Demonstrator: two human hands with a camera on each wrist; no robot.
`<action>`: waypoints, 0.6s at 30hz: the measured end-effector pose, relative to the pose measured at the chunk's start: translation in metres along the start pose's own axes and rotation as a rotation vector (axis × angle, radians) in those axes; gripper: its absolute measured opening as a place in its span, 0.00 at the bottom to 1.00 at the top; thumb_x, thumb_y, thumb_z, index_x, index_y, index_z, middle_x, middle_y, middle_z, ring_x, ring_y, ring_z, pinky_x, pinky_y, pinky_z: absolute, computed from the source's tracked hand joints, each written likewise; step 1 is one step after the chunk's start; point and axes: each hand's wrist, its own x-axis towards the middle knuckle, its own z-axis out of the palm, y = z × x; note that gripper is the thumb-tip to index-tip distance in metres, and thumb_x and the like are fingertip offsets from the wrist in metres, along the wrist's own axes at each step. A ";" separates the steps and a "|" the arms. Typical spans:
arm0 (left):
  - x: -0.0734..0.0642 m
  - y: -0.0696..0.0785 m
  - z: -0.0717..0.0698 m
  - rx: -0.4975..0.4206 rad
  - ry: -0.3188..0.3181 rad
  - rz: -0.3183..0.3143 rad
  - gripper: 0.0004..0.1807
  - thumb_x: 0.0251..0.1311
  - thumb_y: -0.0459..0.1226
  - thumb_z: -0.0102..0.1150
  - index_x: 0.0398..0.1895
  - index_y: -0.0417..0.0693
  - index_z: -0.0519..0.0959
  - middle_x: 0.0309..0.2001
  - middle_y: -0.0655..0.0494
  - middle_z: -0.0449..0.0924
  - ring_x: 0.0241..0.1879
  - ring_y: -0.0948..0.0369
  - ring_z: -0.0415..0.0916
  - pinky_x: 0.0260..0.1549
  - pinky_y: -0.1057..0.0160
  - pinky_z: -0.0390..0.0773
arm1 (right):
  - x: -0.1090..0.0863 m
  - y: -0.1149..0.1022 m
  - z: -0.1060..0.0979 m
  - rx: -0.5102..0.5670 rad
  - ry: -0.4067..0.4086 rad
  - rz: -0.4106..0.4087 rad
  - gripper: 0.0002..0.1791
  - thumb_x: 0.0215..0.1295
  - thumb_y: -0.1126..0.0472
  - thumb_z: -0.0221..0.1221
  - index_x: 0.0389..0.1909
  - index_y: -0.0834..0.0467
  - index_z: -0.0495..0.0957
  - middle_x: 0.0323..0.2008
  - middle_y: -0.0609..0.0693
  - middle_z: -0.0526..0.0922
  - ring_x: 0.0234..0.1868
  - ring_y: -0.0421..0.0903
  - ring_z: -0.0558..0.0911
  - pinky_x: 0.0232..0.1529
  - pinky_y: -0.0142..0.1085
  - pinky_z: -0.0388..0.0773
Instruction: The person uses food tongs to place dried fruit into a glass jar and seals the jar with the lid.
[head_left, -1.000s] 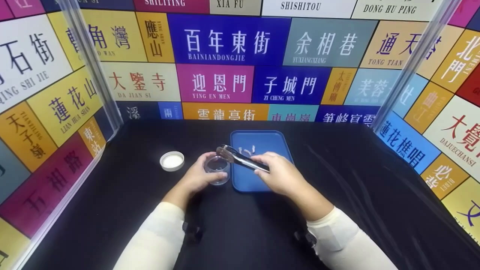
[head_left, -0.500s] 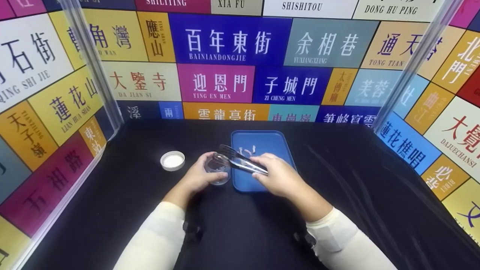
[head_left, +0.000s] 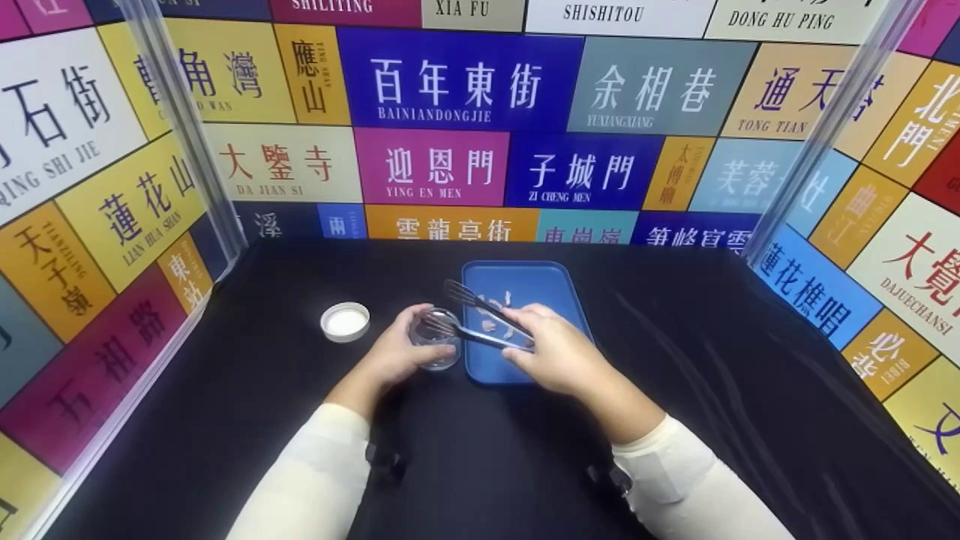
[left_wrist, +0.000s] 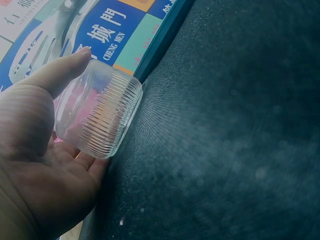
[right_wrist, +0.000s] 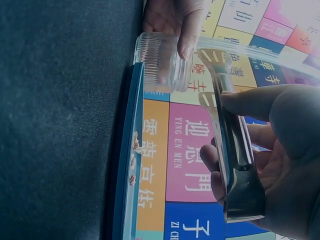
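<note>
My left hand grips a clear ribbed glass jar, thumb on the near side and fingers around the far side. The jar stands upright on the black cloth, its mouth uncovered. In my right hand is a pair of metal tongs, thumb on one arm and fingers on the other. The tongs' arms are spread: one slotted tip overlaps the jar's mouth in the head view, the other reaches over the tray. Several small pale pieces lie on the blue tray.
The tray sits just right of the jar. A round white lid lies left of my left hand. Black cloth covers the table, and walls of colourful sign panels rise behind and at both sides.
The tongs' tips were close together at the jar's mouth and have spread apart, the upper one moving over the tray. My left hand and the jar have stayed in place.
</note>
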 end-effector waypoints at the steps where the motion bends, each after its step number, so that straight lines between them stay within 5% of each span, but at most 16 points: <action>1: 0.000 0.000 0.000 -0.003 -0.001 -0.001 0.50 0.52 0.40 0.83 0.79 0.47 0.66 0.73 0.43 0.75 0.70 0.45 0.76 0.78 0.46 0.68 | 0.000 0.001 0.000 0.002 0.001 0.000 0.35 0.68 0.52 0.71 0.75 0.49 0.76 0.61 0.51 0.84 0.53 0.51 0.83 0.60 0.48 0.82; 18: -0.003 0.002 -0.001 0.017 0.012 -0.013 0.50 0.51 0.43 0.84 0.78 0.51 0.68 0.72 0.47 0.77 0.70 0.47 0.75 0.78 0.46 0.67 | 0.016 0.045 -0.009 0.018 -0.002 0.154 0.36 0.70 0.51 0.68 0.77 0.56 0.73 0.72 0.60 0.78 0.64 0.57 0.81 0.71 0.55 0.76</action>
